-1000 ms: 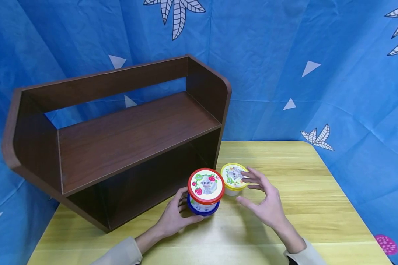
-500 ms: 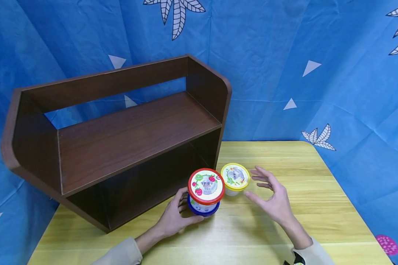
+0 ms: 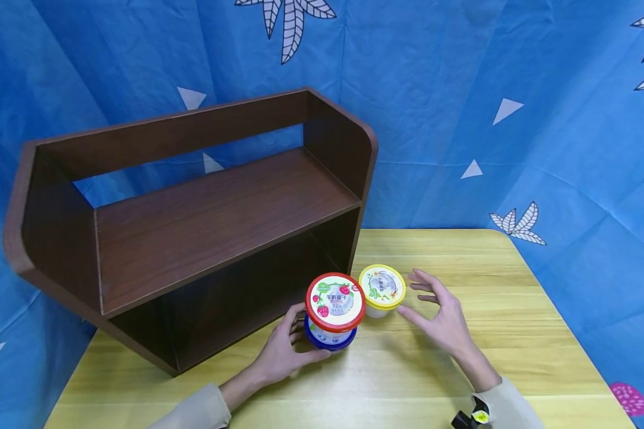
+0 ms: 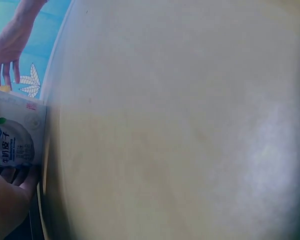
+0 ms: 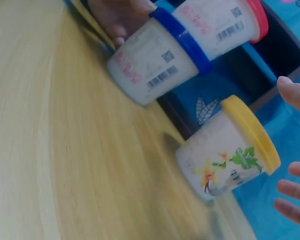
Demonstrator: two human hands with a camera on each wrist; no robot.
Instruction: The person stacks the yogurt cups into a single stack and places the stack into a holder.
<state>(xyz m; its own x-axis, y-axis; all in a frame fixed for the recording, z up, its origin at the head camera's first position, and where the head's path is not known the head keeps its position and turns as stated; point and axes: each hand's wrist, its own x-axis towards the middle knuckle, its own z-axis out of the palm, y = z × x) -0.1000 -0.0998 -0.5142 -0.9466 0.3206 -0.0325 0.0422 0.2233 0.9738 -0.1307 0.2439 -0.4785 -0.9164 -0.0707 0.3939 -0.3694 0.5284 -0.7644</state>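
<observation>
A tub with a red, strawberry-printed lid (image 3: 335, 302) stands on top of a blue-lidded tub (image 3: 330, 341). My left hand (image 3: 280, 356) holds the lower tub from the left, thumb in front and fingers round the far side. Blueberries are printed on that white tub (image 4: 12, 135) in the left wrist view. Just right of the stack, a yellow-lidded tub (image 3: 382, 287) rests upright on the table. My right hand (image 3: 441, 319) is beside it with fingers spread. A gap separates those fingers (image 5: 292, 192) from the yellow-lidded tub (image 5: 215, 155) in the right wrist view.
A dark brown two-level shelf (image 3: 225, 220) stands behind and left of the tubs, its right end close to them. The pale wooden table (image 3: 515, 333) extends to the right. Blue patterned cloth (image 3: 429, 107) hangs behind and on both sides.
My right hand has drawn back to the right from the yellow-lidded tub, uncovering its lid. The left hand and the stacked tubs stay in place.
</observation>
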